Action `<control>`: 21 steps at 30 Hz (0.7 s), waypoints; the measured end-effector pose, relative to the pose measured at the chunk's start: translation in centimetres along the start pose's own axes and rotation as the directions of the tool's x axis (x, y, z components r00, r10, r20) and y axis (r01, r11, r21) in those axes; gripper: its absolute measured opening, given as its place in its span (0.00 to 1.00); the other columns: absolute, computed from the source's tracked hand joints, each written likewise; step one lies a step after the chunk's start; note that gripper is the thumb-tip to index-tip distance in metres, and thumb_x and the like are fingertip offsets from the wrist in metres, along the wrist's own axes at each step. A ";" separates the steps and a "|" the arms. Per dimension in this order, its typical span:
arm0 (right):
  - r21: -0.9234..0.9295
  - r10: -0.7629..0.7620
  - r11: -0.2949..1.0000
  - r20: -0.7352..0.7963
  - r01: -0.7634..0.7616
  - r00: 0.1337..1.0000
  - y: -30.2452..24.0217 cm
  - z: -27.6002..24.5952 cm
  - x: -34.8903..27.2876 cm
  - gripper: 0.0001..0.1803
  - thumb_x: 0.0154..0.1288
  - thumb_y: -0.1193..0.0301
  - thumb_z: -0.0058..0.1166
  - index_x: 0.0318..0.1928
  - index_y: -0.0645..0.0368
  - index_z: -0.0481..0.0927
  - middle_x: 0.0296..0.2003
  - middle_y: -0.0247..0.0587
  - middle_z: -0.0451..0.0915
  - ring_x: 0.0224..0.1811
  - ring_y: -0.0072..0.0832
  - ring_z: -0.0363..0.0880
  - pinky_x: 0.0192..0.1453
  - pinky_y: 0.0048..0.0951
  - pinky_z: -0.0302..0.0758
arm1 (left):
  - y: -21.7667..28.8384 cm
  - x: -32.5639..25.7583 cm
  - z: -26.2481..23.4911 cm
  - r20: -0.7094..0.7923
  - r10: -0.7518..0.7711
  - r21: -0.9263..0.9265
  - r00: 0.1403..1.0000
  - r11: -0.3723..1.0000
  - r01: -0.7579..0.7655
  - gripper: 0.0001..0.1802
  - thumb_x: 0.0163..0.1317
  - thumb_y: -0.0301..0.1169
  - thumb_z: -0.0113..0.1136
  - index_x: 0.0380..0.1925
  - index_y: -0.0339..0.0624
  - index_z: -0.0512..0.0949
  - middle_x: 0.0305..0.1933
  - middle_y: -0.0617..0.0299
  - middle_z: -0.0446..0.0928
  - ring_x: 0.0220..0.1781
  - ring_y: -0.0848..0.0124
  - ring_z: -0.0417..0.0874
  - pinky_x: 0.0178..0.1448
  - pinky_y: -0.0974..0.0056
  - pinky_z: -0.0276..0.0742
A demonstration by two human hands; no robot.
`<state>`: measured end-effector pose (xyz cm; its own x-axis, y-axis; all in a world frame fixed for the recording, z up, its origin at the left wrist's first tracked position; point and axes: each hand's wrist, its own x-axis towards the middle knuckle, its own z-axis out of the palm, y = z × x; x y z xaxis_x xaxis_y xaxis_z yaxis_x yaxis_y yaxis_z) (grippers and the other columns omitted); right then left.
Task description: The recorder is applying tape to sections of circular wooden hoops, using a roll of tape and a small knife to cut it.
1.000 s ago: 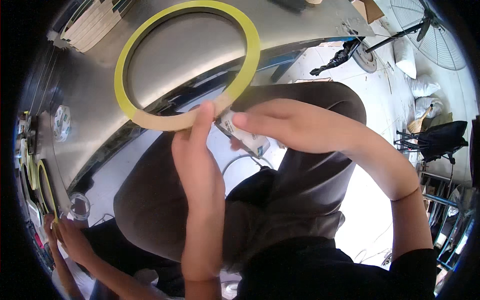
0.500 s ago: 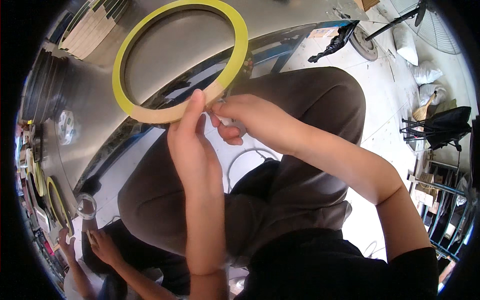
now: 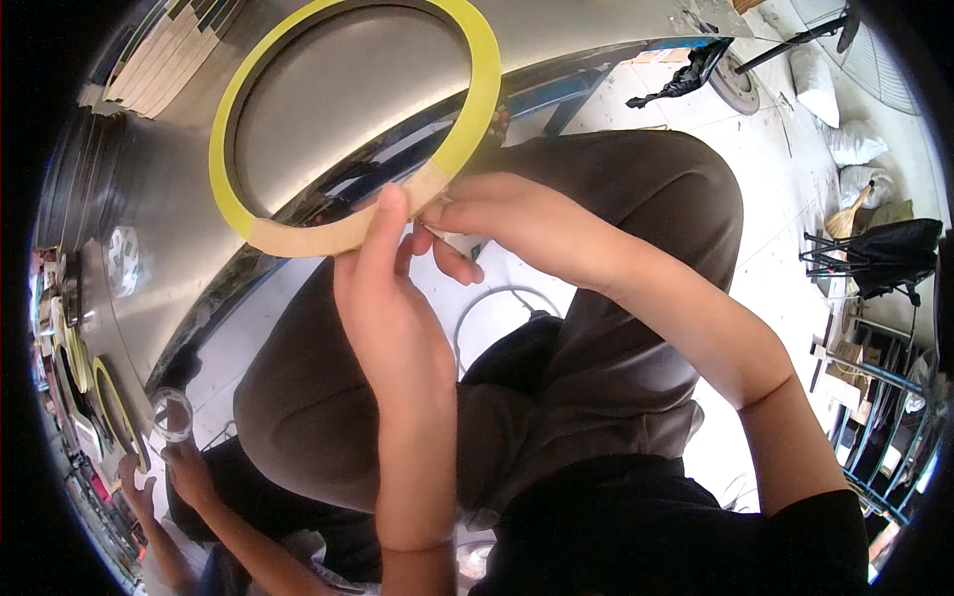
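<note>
A large flat ring (image 3: 485, 89), yellow-green for most of its round, is held tilted over the edge of the metal table. Its near side carries a beige, tape-like section (image 3: 308, 236). My left hand (image 3: 397, 318) grips that section from below, the thumb lying over its face and the fingers hidden behind. Just to the right, my right hand (image 3: 502, 219) is closed against the rim near the end of the beige section. Its thumb and index finger pinch together there; whatever lies between them is too small and covered to make out.
On the metal table (image 3: 169, 179) stand stacked rings (image 3: 164, 60), a dark stack (image 3: 84, 189) and a clear tape roll (image 3: 122, 260). A co-worker's hand (image 3: 189, 477) is near another clear roll (image 3: 172, 415) at lower left. Right: folding chair (image 3: 879, 263), rack (image 3: 884, 397).
The ring has shifted slightly left in view, with both my hands still at its near side. My right hand's fingers have moved a little; the co-worker's hand has risen toward the clear roll.
</note>
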<state>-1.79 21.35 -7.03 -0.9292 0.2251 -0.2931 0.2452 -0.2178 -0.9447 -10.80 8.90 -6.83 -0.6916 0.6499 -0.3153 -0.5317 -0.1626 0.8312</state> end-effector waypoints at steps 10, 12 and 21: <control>0.215 -0.250 0.944 -0.031 0.250 0.968 3.4 1.7 0.7 0.15 0.75 0.64 0.52 0.54 0.61 0.76 0.43 0.39 0.78 0.49 0.27 0.76 0.60 0.30 0.71 | 0.2 -1.6 -0.4 -0.041 0.050 0.000 0.998 0.999 -0.050 0.19 0.69 0.34 0.62 0.52 0.29 0.74 0.45 0.55 0.78 0.47 0.70 0.76 0.55 0.63 0.70; 0.129 -0.284 0.948 -0.079 0.292 0.956 3.6 2.2 0.2 0.16 0.73 0.67 0.54 0.55 0.62 0.76 0.46 0.40 0.78 0.51 0.28 0.76 0.61 0.31 0.71 | 0.3 -2.3 -0.2 -0.084 0.055 0.006 0.995 0.999 -0.054 0.19 0.69 0.33 0.62 0.53 0.30 0.74 0.48 0.55 0.77 0.51 0.70 0.75 0.60 0.63 0.67; 0.335 -0.212 0.900 -0.222 0.279 0.952 5.0 3.5 -0.4 0.20 0.66 0.78 0.61 0.59 0.64 0.78 0.51 0.40 0.83 0.57 0.28 0.80 0.63 0.31 0.76 | 0.4 -4.1 -0.6 -0.087 0.007 -0.051 0.996 0.999 -0.011 0.21 0.69 0.31 0.62 0.56 0.30 0.71 0.56 0.52 0.73 0.62 0.66 0.73 0.70 0.60 0.62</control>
<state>-1.16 16.83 -11.13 -0.8752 0.4709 -0.1110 -0.1311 -0.4517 -0.8825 -8.49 5.71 -5.45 -0.7351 0.5816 -0.3483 -0.5480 -0.2072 0.8104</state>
